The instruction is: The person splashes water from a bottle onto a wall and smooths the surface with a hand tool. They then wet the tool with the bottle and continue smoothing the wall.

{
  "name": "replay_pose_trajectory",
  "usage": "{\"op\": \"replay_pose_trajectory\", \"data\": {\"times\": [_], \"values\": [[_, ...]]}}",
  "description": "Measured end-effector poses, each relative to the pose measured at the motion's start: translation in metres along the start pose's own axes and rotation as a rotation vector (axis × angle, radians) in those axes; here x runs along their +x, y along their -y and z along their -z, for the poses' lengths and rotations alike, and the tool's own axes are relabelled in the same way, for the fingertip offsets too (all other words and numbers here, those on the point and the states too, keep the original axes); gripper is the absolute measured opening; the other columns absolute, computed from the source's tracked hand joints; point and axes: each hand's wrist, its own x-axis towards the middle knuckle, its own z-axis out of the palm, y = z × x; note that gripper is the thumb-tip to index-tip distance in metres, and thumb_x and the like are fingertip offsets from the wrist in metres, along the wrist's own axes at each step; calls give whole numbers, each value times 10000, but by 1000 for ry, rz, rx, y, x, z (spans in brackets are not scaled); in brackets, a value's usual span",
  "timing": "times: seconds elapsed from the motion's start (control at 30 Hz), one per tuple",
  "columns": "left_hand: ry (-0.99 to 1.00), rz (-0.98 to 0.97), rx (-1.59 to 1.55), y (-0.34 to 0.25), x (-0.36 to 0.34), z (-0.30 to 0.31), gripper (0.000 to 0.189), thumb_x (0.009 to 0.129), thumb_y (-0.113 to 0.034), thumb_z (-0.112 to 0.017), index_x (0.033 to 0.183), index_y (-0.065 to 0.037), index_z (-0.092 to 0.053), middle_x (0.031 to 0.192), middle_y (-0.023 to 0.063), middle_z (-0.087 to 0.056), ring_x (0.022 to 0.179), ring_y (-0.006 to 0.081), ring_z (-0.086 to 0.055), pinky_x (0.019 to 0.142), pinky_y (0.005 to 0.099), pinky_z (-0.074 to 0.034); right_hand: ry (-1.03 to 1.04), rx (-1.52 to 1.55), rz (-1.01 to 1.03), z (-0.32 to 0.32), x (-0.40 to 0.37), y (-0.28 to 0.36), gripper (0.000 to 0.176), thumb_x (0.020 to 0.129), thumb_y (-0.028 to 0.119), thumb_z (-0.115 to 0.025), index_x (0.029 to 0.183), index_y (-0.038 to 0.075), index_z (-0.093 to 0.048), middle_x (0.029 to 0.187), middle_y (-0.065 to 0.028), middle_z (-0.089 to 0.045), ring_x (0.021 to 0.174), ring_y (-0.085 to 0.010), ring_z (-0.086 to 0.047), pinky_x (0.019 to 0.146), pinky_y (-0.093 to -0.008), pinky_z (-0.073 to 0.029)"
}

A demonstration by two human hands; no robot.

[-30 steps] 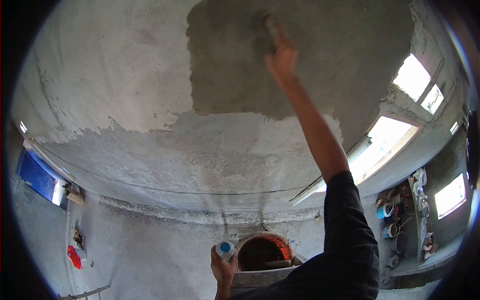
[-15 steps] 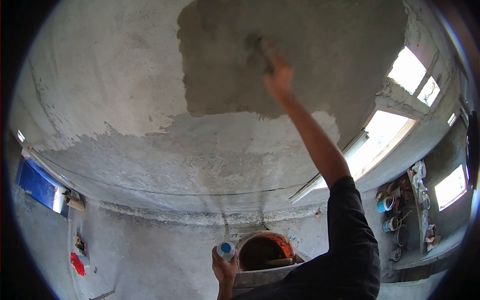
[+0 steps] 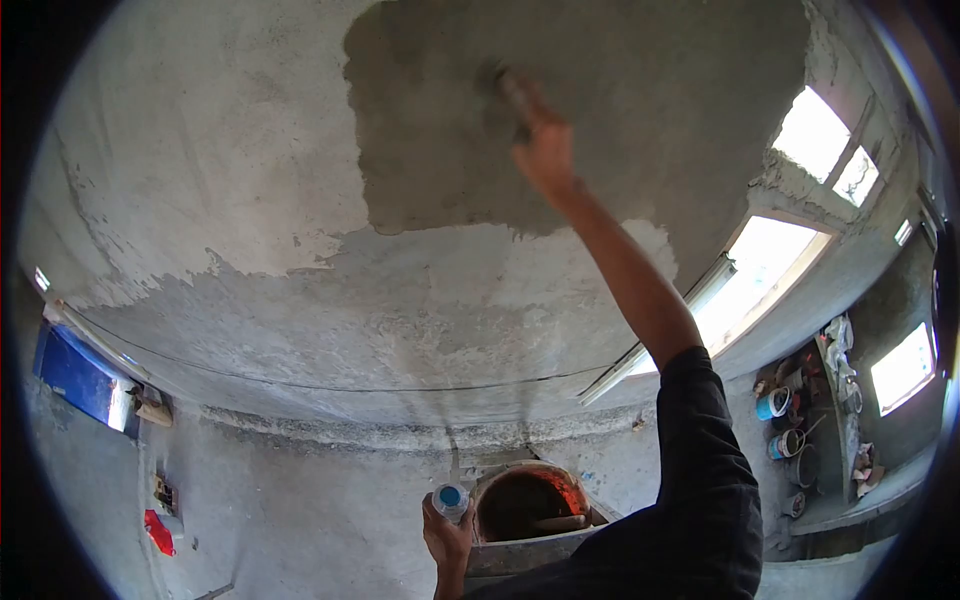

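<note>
My right hand (image 3: 546, 150) is raised against the wall, its fingers wrapped round the handle of a plastering trowel (image 3: 508, 88). The trowel is blurred and lies over a darker, wet-looking patch of plaster (image 3: 430, 150); its blade is hard to make out. Low in the view, my left hand (image 3: 448, 535) grips a clear plastic bottle (image 3: 450, 502) with a blue cap, seen from above. Just right of that hand is a round tub (image 3: 500, 475) with an orange inner side. It holds dark mortar (image 3: 515, 505) and a stick-like piece.
Paler plaster (image 3: 220, 130) surrounds the dark patch. A thin cable (image 3: 400, 387) runs across the lower wall. Bright window openings (image 3: 760, 270) are on the right. Several buckets (image 3: 785, 443) stand by the right wall. A red object (image 3: 158, 532) lies on the floor at left, below a blue panel (image 3: 75, 370).
My right hand has moved slightly left across the wet patch with the trowel. The left hand and bottle have stayed almost in place.
</note>
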Motion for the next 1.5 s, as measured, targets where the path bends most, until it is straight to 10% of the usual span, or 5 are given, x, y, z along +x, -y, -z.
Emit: {"op": "replay_pose_trajectory", "data": {"times": [0.17, 0.37, 1.13, 1.2, 1.5], "values": [[-37, 17, 26, 0, 0, -2, 562, 696, -225, -793, 1107, -8, -477, 1000, 226, -587, 945, 444, -572, 791, 475, -465, 6, 16, -626, 20, 81, -35, 799, 778, -105, -624, 1451, 167, -290, 1531, -72, -234, 1381, -288, -286, 1132, -397, -319], [-6, 14, 24, 4, 0, -2, 570, 693, -229, -796, 1107, -4, -476, 1009, 225, -588, 947, 443, -572, 798, 467, -468, 328, -184, 290, -36, -14, -2, 820, 619, -103, -576, 1382, 168, -443, 1426, -133, -414, 1299, -329, -407, 988, -391, -464], [-35, -27, 45, 3, 0, -2, 605, 683, -218, -814, 1109, -14, -437, 985, 228, -576, 911, 456, -572, 742, 485, -479, -129, -294, 39, 50, 101, -10, 723, 679, 1, -662, 1361, 81, -435, 1434, -155, -391, 1295, -371, -402, 956, -398, -493], [-43, -24, 49, 2, 1, -2, 596, 687, -218, -811, 1105, -15, -437, 982, 228, -575, 911, 457, -572, 743, 485, -479, 199, -398, -235, 46, 126, -1, 777, 791, -99, -614, 1448, 172, -300, 1527, -65, -242, 1394, -243, -258, 1154, -393, -281], [-20, -40, 26, 5, 0, -3, 597, 692, -214, -806, 1113, -18, -432, 985, 225, -572, 922, 448, -575, 744, 485, -481, 428, -213, 197, -1, -6, -8, 780, 651, -31, -647, 1379, 152, -435, 1430, -185, -386, 1285, -366, -413, 1003, -414, -455]]}}
